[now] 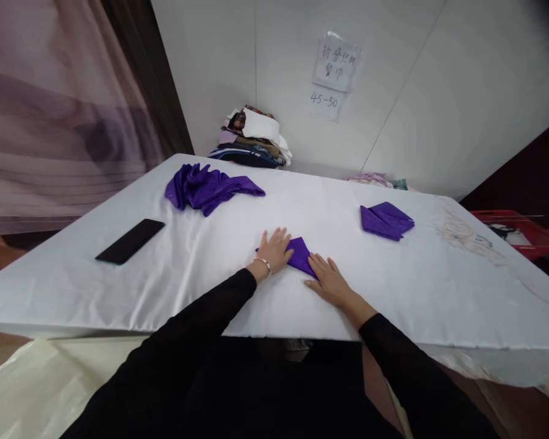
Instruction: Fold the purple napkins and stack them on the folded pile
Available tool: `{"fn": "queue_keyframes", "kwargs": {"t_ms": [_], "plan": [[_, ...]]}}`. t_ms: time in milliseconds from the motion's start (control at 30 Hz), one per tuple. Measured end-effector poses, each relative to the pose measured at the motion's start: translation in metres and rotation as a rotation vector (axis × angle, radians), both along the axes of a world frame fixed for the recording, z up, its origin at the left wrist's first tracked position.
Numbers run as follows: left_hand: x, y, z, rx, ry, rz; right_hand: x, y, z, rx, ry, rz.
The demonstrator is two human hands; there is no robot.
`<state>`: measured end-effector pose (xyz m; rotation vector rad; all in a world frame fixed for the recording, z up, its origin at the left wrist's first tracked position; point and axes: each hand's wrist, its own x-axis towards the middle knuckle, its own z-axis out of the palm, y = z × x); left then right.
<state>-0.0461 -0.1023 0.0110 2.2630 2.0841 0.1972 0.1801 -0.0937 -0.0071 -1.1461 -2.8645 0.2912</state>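
Observation:
A small folded purple napkin [298, 253] lies flat on the white-covered table [274, 317] in front of me. My left hand [274, 250] rests on its left part with the fingers stretched out and spread, hiding some of the cloth; a bracelet circles that wrist. On the napkin's right edge lies my right hand [328, 280], palm down, its fingers extended. Neither hand grips the cloth. Another folded purple napkin [387, 221] sits farther back on the right. A loose, crumpled heap of purple cloth [205, 189] is at the back left.
A black phone-like slab [130, 241] lies on the left of the table. Piled clothes [251, 140] stand behind the far edge, against the wall. A red basket [526, 228] is beyond the right edge. A paper sign [336, 64] hangs on the wall.

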Motion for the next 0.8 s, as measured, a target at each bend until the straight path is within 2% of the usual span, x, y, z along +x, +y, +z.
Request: {"fn": "queue_keyframes", "kwargs": {"t_ms": [100, 233, 367, 467, 600, 700, 800], "plan": [[0.021, 0.002, -0.009, -0.016, -0.043, -0.169, 0.0, -0.001, 0.002, -0.03, -0.011, -0.009], [0.026, 0.003, -0.021, -0.051, -0.056, -0.175, -0.007, -0.006, 0.012, -0.035, 0.031, -0.062], [0.023, 0.004, -0.021, -0.055, -0.074, -0.166, -0.014, -0.007, 0.019, 0.017, 0.229, -0.111], [0.023, 0.005, -0.021, -0.053, -0.093, -0.15, -0.005, -0.001, 0.011, 0.005, 0.434, -0.232], [0.026, 0.007, -0.023, -0.037, -0.103, -0.131, 0.013, -0.002, -0.01, -0.084, 0.652, -0.412], [0.028, 0.008, -0.023, -0.038, -0.104, -0.115, 0.017, -0.008, -0.02, -0.097, 0.676, -0.4], [0.03, 0.009, -0.022, -0.037, -0.106, -0.096, 0.013, -0.01, -0.022, -0.083, 0.669, -0.407]]}}
